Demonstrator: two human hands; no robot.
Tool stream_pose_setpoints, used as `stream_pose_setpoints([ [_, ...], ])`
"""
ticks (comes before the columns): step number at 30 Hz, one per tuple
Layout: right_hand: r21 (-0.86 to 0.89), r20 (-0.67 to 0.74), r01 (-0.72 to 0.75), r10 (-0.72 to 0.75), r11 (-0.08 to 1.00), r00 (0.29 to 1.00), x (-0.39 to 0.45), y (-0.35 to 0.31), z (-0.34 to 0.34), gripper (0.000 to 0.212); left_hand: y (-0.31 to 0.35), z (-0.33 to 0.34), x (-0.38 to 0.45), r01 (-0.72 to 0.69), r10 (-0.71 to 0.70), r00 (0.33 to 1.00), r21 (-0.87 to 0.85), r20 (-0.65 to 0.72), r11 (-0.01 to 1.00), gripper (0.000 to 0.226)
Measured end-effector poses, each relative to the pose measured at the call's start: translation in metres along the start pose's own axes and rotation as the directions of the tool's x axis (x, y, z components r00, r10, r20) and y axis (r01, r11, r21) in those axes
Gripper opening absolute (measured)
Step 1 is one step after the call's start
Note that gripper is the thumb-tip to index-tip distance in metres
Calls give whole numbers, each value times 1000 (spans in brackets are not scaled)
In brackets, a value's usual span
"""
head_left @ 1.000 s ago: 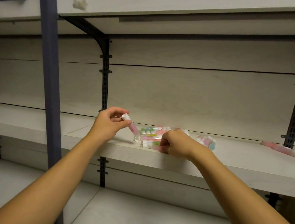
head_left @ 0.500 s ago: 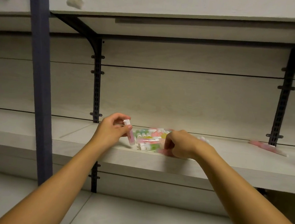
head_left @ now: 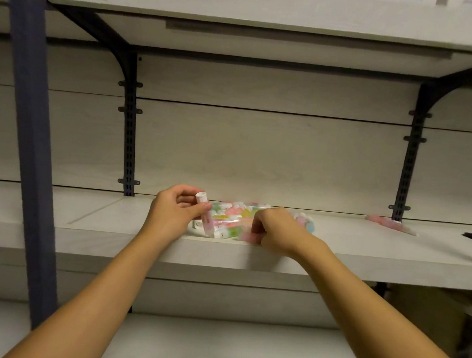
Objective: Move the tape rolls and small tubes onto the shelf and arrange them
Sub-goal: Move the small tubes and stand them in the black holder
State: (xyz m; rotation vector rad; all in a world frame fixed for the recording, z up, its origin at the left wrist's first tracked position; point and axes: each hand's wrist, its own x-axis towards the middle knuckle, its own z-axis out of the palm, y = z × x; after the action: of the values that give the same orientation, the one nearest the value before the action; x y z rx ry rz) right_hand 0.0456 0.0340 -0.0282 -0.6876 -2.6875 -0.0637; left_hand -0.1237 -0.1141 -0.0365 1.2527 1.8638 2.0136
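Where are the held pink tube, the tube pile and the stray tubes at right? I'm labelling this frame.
held pink tube (head_left: 205, 217), head view, mid-body.
tube pile (head_left: 233, 217), head view, centre.
stray tubes (head_left: 390, 224), head view, middle.

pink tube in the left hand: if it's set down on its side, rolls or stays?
The pink tube looks round and smooth, so it would probably roll on the flat shelf. The left hand pinches it with fingertips alone, so it is likely light. It keeps a straight shape, so probably stiff.

the right hand (head_left: 274, 229) hides part of the blurred tube pile (head_left: 233, 217); its grip is unclear.
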Motion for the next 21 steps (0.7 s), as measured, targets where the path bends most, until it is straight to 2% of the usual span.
stream_pose_setpoints([
  [3,37,-93,-3,6,999,996,-5,3,1,13,3,2,2,-22,22,1000,-1,2,1000,33],
  [6,98,-203,-9,29,995,979,-18,14,-10,28,17,12,1,-80,80,997,2,-5,997,29],
  [10,76,-297,-58,78,995,952,-49,46,-36,34,40,41,-4,-158,159,987,-35,38,987,26],
  [17,157,-340,-193,237,968,910,-132,115,-74,9,69,135,-32,-227,234,941,-59,243,972,22],
  [21,229,-315,-244,309,942,897,-192,147,-96,18,87,203,-56,-242,255,911,-78,326,967,20],
])
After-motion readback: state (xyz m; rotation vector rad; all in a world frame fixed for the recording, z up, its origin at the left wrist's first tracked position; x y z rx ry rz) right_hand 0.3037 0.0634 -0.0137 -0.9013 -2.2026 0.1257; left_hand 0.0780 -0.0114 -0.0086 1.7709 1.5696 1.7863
